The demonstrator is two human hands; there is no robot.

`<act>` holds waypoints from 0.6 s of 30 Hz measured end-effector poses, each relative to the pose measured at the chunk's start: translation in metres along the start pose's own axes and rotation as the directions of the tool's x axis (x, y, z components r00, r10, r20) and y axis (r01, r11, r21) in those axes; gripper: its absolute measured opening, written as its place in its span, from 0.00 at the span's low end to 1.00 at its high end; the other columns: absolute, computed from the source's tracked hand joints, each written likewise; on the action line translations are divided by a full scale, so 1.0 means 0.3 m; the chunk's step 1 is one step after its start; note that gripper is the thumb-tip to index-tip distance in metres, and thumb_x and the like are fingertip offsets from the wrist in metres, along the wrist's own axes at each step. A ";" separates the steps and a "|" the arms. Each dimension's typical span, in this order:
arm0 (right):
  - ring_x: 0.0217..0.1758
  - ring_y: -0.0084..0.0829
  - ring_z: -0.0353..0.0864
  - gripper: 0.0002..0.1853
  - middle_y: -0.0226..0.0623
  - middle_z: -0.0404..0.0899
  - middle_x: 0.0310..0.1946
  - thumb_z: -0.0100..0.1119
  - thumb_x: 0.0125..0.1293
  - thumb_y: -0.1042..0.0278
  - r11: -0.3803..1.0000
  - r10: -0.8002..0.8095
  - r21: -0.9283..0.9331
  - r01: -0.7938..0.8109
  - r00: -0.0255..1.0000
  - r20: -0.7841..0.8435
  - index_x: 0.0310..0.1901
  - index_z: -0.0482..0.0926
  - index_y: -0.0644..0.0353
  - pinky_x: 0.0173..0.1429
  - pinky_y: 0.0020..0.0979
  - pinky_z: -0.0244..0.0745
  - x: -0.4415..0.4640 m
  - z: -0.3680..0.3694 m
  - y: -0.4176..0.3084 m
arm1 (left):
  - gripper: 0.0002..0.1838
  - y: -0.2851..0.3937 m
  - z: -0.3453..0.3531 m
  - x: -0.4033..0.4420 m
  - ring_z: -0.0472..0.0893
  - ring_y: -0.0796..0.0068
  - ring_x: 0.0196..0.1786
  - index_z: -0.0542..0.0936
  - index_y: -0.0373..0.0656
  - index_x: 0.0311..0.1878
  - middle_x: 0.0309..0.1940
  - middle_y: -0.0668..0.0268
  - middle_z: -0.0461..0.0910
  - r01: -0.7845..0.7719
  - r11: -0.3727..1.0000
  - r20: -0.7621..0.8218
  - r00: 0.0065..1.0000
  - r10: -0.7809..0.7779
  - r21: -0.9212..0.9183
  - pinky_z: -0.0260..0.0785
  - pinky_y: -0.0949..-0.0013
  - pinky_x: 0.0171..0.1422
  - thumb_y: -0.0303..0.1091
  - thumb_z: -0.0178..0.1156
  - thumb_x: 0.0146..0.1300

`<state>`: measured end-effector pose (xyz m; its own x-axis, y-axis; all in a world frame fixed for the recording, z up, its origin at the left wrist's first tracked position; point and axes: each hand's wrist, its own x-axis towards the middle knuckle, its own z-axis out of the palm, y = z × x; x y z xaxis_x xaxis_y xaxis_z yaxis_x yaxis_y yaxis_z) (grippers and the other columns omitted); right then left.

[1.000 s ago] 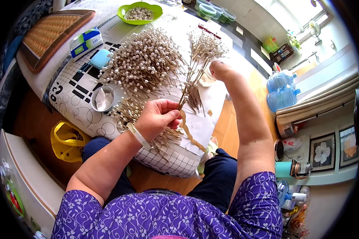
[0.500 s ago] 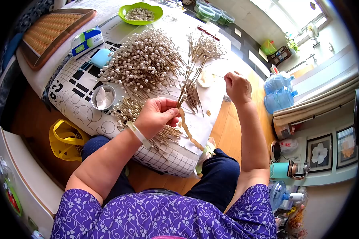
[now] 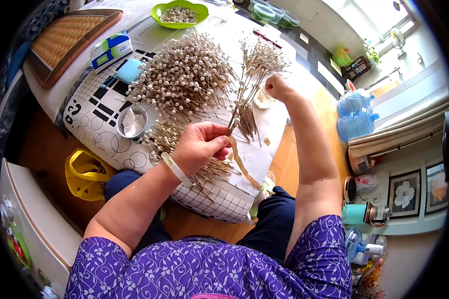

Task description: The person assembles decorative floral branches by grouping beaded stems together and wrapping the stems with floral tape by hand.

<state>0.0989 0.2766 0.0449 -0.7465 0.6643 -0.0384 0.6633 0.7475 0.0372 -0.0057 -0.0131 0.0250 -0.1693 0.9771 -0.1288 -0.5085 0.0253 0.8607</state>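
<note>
My left hand is closed, pinching a small bunch of thin brown stems with white bead-like tips by their lower ends. A tan paper-like strip hangs from its fingertips toward the table's front edge. My right hand is closed beside a cream-coloured roll; whatever its fingers hold is hidden. Close by, a smaller pile of white-tipped stems lies on the table. A large heap of similar stems spreads beyond my left hand, and more stems lie under its wrist.
A clear cup with white tissue, a light-blue object and a tissue pack are to the left. Farther back stands a green bowl of white beads. A yellow bag is below the table's left side.
My right hand has moved left and away from me, toward the smaller stem pile. My left hand keeps its hold on the stems. The whole view has shifted slightly.
</note>
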 end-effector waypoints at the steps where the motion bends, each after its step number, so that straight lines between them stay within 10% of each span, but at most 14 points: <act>1: 0.30 0.37 0.77 0.04 0.38 0.78 0.26 0.53 0.48 0.67 1.000 -0.007 -0.003 0.007 0.999 -0.037 0.24 0.77 0.54 0.34 0.34 0.71 0.011 0.007 -0.003 | 0.08 0.003 0.000 0.001 0.77 0.81 0.25 0.74 0.31 0.42 0.30 0.61 0.78 0.002 1.000 -0.011 1.000 -0.002 0.013 0.73 0.77 0.30 0.22 0.53 0.58; 8: 0.29 0.36 0.77 0.03 0.38 0.77 0.24 0.53 0.47 0.68 0.998 0.029 -0.057 -0.042 0.977 -0.212 0.24 0.77 0.54 0.34 0.34 0.70 0.006 0.019 -0.043 | 0.08 0.011 0.000 -0.003 0.76 0.82 0.25 0.74 0.31 0.41 0.30 0.61 0.78 -0.009 1.000 -0.005 1.000 0.009 0.008 0.73 0.77 0.31 0.22 0.53 0.58; 14: 0.31 0.38 0.78 0.05 0.39 0.77 0.24 0.52 0.49 0.70 0.999 0.013 -0.032 -0.010 0.997 0.075 0.26 0.77 0.53 0.36 0.35 0.71 -0.011 -0.055 -0.027 | 0.08 0.008 0.007 -0.001 0.76 0.83 0.25 0.74 0.31 0.41 0.28 0.64 0.78 0.003 1.000 -0.033 0.999 -0.002 0.023 0.72 0.80 0.30 0.23 0.54 0.58; 18: 0.32 0.40 0.77 0.04 0.38 0.78 0.27 0.52 0.51 0.69 0.994 0.025 -0.099 -0.043 0.985 -0.171 0.27 0.77 0.55 0.37 0.34 0.71 -0.113 -0.095 -0.016 | 0.08 0.000 0.000 0.003 0.76 0.83 0.25 0.74 0.31 0.40 0.28 0.64 0.78 -0.015 0.999 -0.025 1.000 0.016 0.045 0.73 0.79 0.30 0.23 0.54 0.58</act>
<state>0.1196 0.2505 0.0745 -0.7275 0.6730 0.1334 0.6861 0.7144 0.1376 -0.0058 -0.0123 0.0248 -0.1982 0.9719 -0.1272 -0.4676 0.0203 0.8837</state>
